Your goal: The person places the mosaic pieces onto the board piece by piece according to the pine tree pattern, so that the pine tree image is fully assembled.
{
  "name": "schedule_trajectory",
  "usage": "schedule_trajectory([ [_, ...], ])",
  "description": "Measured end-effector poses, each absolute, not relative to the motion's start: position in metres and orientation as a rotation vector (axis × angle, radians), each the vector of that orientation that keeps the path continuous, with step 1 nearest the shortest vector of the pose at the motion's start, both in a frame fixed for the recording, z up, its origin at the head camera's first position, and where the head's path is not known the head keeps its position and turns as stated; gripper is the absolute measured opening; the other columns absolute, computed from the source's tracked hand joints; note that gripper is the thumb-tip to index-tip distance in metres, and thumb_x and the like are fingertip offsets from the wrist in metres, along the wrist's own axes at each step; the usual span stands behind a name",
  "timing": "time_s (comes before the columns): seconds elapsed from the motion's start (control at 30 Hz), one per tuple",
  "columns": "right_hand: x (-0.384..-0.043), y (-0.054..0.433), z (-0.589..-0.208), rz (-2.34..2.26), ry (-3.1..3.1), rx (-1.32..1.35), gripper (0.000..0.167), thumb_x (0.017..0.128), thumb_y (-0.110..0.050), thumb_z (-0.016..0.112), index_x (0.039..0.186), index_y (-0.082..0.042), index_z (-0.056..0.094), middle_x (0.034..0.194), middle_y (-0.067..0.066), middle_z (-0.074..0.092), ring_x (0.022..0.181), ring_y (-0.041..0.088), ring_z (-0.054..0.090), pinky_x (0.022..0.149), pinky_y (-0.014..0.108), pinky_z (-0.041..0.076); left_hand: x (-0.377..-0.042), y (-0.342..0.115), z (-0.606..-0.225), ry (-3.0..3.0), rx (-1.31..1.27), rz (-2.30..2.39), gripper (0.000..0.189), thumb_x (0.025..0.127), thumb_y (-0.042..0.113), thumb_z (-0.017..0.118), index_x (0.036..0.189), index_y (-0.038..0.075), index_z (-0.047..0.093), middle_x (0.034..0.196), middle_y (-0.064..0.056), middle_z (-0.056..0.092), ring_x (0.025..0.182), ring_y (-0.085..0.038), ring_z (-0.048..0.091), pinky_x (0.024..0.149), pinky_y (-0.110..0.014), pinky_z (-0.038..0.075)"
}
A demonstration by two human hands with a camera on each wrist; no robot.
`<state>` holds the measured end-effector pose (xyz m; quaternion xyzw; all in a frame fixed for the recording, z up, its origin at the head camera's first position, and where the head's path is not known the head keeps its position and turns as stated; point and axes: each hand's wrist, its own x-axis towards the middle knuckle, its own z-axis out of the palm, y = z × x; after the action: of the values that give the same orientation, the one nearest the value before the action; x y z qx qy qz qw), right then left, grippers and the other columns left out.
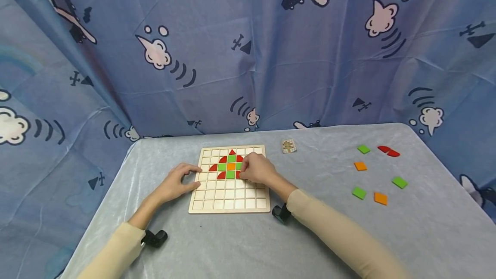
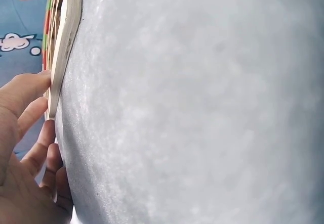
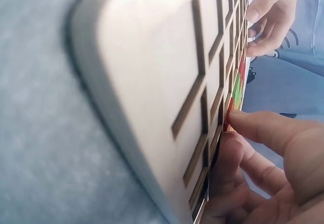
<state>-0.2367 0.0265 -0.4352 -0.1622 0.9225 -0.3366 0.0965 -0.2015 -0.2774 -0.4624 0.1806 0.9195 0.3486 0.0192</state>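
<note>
A pale wooden grid board (image 1: 228, 205) lies on the table, bearing red, green and orange flat pieces fitted in its squares. My left hand (image 1: 176, 183) rests at the board's left edge, thumb and fingertips touching its rim, fingers loosely bent. Over the right part of the pattern, my right hand (image 1: 258, 169) pinches a small red piece (image 3: 229, 117) down at a grid square, thumb on it in the right wrist view. Its exact shape is hidden by the fingers. An orange square (image 1: 231, 166) sits mid-pattern, with a red triangle (image 1: 232, 152) at the top.
A small patterned card (image 1: 288, 146) lies behind the board to the right. Loose pieces are spread farther right: green squares (image 1: 359, 193), orange squares (image 1: 380, 198) and two red rounded pieces (image 1: 393, 153). A blue printed curtain (image 1: 217, 76) hangs behind the table.
</note>
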Motion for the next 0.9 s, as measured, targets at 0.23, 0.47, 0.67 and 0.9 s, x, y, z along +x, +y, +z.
schedule_trajectory([
  [0.23,-0.237,0.033,-0.433,-1.107,2.670,-0.519,0.016,0.085,-0.012,0.080,0.073,-0.012,0.070,0.066,-0.003,0.061,0.060,0.015,0.054,0.055,0.030,0.043,-0.201,-0.277,-0.462,2.848,0.560,1.080,0.038,0.090,0.015,0.080,0.126,0.009,0.068,0.127,-0.012,0.059,0.111,-0.034,0.053,0.094,-0.053,0.040],
  [0.47,-0.237,0.059,-0.425,-1.257,2.526,-0.711,0.008,0.089,-0.009,0.077,0.081,-0.007,0.073,0.073,-0.001,0.064,0.063,0.017,0.060,0.060,0.030,0.049,-0.201,-0.279,-0.463,2.863,0.564,1.066,0.038,0.090,0.017,0.080,0.126,0.011,0.068,0.127,-0.011,0.059,0.110,-0.032,0.053,0.094,-0.052,0.039],
  [0.67,-0.237,0.087,-0.423,-1.286,2.502,-0.794,0.006,0.090,-0.006,0.074,0.085,-0.007,0.074,0.077,-0.002,0.064,0.070,0.016,0.057,0.060,0.032,0.047,-0.201,-0.279,-0.463,2.859,0.556,1.066,0.037,0.091,0.018,0.080,0.126,0.012,0.068,0.126,-0.010,0.059,0.111,-0.031,0.052,0.094,-0.052,0.039],
  [0.9,-0.235,0.125,-0.427,-1.359,2.497,-0.811,0.004,0.091,-0.002,0.072,0.087,-0.002,0.073,0.072,0.001,0.064,0.061,0.018,0.057,0.054,0.033,0.047,-0.200,-0.279,-0.463,2.854,0.553,1.076,0.037,0.091,0.018,0.079,0.126,0.012,0.068,0.127,-0.010,0.059,0.112,-0.032,0.052,0.095,-0.053,0.039],
])
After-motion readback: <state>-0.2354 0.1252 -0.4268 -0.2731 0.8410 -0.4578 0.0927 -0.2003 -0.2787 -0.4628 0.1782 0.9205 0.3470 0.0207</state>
